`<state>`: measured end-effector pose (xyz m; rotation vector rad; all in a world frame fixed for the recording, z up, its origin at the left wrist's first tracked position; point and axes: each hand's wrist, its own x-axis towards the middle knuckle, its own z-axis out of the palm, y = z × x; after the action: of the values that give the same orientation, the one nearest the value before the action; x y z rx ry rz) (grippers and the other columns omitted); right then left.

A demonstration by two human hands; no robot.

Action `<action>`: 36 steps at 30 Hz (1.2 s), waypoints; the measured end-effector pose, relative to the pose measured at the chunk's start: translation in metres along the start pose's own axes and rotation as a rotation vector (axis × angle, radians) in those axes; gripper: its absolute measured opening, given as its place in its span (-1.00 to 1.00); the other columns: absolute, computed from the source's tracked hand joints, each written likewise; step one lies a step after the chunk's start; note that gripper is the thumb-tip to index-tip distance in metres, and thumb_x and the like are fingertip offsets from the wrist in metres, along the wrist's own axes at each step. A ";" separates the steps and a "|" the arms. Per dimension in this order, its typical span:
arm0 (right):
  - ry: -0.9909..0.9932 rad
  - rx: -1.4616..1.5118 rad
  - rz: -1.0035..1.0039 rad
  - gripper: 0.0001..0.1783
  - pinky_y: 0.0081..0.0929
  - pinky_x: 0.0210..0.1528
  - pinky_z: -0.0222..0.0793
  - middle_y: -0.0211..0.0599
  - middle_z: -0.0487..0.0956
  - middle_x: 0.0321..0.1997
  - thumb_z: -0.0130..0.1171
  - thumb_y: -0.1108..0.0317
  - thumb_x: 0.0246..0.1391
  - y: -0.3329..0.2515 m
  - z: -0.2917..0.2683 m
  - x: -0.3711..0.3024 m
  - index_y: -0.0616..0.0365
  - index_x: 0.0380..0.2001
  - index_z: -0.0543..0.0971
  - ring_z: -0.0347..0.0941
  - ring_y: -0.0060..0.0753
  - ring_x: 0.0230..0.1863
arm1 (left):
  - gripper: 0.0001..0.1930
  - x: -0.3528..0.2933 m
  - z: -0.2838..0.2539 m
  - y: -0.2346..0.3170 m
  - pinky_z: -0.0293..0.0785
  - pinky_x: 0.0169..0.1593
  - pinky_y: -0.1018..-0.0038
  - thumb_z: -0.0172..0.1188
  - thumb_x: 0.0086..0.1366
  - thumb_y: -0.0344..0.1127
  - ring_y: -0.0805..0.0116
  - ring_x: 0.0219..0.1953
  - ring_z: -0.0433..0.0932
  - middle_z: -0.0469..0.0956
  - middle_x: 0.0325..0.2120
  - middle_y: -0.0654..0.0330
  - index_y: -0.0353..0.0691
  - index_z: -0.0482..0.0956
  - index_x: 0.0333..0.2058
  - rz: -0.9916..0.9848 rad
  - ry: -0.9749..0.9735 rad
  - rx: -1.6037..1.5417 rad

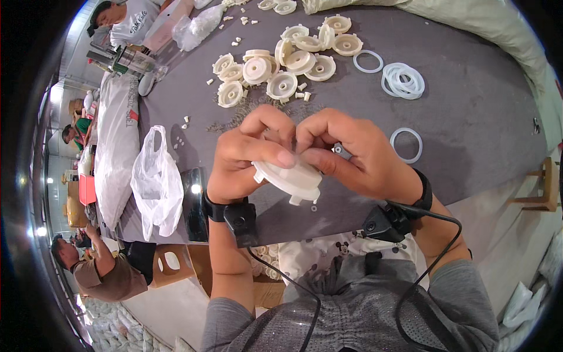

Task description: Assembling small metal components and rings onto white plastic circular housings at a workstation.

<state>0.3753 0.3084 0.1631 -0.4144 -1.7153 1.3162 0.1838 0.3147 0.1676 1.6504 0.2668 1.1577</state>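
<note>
Two hands meet over the table's (469, 117) near edge: left hand (243, 158) pinches one cream plastic disc (291, 179) by its rim, right hand (358, 158) closes fingertips on its top. Judgement: steady the rim, press squarely at centre. Beyond lie one lone white ring (406, 144), roughly a dozen like discs (281, 64), a ring cluster (402, 80), uncountable.

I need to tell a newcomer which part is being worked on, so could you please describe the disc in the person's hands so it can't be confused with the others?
Start at the grey table and come to its near edge. There the left hand and right hand pinch one cream round plastic disc with small tabs on its rim. It alone is lifted; the pile of similar discs lies farther back.
</note>
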 end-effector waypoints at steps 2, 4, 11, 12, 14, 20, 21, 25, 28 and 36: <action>0.001 -0.056 -0.038 -0.88 -0.70 -0.42 0.23 -0.40 0.41 -0.45 0.02 0.51 0.03 0.001 0.000 0.000 0.27 -0.32 0.37 0.29 -0.68 -0.48 | -0.75 -0.002 0.001 -0.002 0.28 -0.31 0.52 0.14 -0.04 -0.60 0.36 -0.35 0.36 0.35 -0.38 0.15 -0.17 0.58 -0.34 -0.011 0.022 -0.033; 0.033 -0.054 -0.060 -0.87 -0.63 -0.46 0.23 -0.36 0.40 -0.52 0.04 0.46 0.02 0.002 0.002 0.001 0.22 -0.33 0.37 0.30 -0.56 -0.53 | -0.76 -0.003 0.002 -0.003 0.27 -0.31 0.53 0.15 -0.04 -0.60 0.36 -0.36 0.35 0.35 -0.38 0.15 -0.18 0.58 -0.35 -0.020 0.045 -0.064; 0.035 -0.149 -0.076 -0.86 -0.50 -0.52 0.22 -0.24 0.43 -0.59 0.05 0.41 0.01 0.000 0.002 0.000 0.15 -0.35 0.35 0.36 -0.27 -0.58 | -0.78 -0.005 0.000 -0.002 0.26 -0.34 0.53 0.16 -0.05 -0.58 0.36 -0.40 0.36 0.37 -0.42 0.15 -0.18 0.58 -0.37 -0.018 0.044 -0.036; 0.034 -0.148 -0.075 -0.86 -0.50 -0.52 0.22 -0.24 0.43 -0.59 0.05 0.41 0.01 0.000 0.002 0.000 0.15 -0.35 0.35 0.36 -0.27 -0.58 | -0.78 -0.005 0.000 -0.001 0.26 -0.35 0.54 0.17 -0.05 -0.58 0.36 -0.41 0.37 0.38 -0.43 0.16 -0.18 0.58 -0.37 -0.020 0.036 -0.014; 0.031 -0.133 -0.078 -0.86 -0.46 -0.54 0.21 -0.22 0.43 -0.63 0.05 0.41 0.01 -0.001 0.003 0.000 0.15 -0.36 0.33 0.37 -0.20 -0.60 | -0.78 -0.004 0.001 -0.001 0.26 -0.35 0.53 0.16 -0.05 -0.58 0.36 -0.41 0.37 0.38 -0.44 0.16 -0.18 0.58 -0.37 -0.009 0.034 -0.008; -0.029 -0.106 -0.016 -0.84 -0.44 -0.59 0.20 -0.22 0.42 -0.68 0.06 0.41 -0.01 -0.003 0.005 -0.001 0.15 -0.36 0.32 0.36 -0.16 -0.65 | -0.78 -0.007 -0.001 0.001 0.28 -0.36 0.53 0.16 -0.04 -0.59 0.37 -0.42 0.37 0.38 -0.43 0.15 -0.19 0.58 -0.37 -0.013 0.010 -0.045; -0.032 -0.108 -0.017 -0.84 -0.44 -0.59 0.20 -0.22 0.42 -0.68 0.06 0.41 -0.01 -0.004 0.005 -0.001 0.15 -0.36 0.32 0.36 -0.16 -0.65 | -0.78 -0.006 0.000 0.001 0.28 -0.37 0.53 0.15 -0.04 -0.59 0.37 -0.42 0.37 0.38 -0.43 0.15 -0.19 0.58 -0.38 -0.002 0.012 -0.059; -0.050 -0.160 -0.087 -0.83 -0.54 -0.55 0.25 -0.24 0.45 -0.65 0.03 0.49 -0.04 -0.002 0.003 -0.001 0.19 -0.33 0.33 0.39 -0.30 -0.62 | -0.78 -0.007 -0.001 0.000 0.29 -0.37 0.54 0.14 -0.03 -0.61 0.38 -0.43 0.36 0.38 -0.42 0.13 -0.19 0.58 -0.38 -0.014 0.040 -0.058; -0.099 -0.224 -0.094 -0.82 -0.63 -0.51 0.29 -0.26 0.46 -0.63 0.01 0.56 -0.05 -0.005 -0.003 0.000 0.24 -0.31 0.33 0.42 -0.45 -0.61 | -0.77 -0.003 -0.003 -0.002 0.30 -0.36 0.54 0.13 -0.04 -0.62 0.38 -0.44 0.37 0.39 -0.41 0.12 -0.20 0.57 -0.37 -0.004 0.003 -0.057; 0.024 -0.282 -0.018 -0.82 -0.40 -0.55 0.31 -0.21 0.51 -0.60 0.06 0.31 0.01 -0.003 -0.007 0.001 0.06 -0.29 0.38 0.48 -0.13 -0.55 | -0.77 0.004 -0.004 0.002 0.31 -0.37 0.50 0.16 -0.02 -0.52 0.35 -0.43 0.37 0.40 -0.44 0.15 -0.12 0.56 -0.33 0.025 0.032 0.275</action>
<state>0.3816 0.3117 0.1666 -0.5716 -1.8858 1.0544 0.1817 0.3190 0.1715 1.8794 0.4426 1.2082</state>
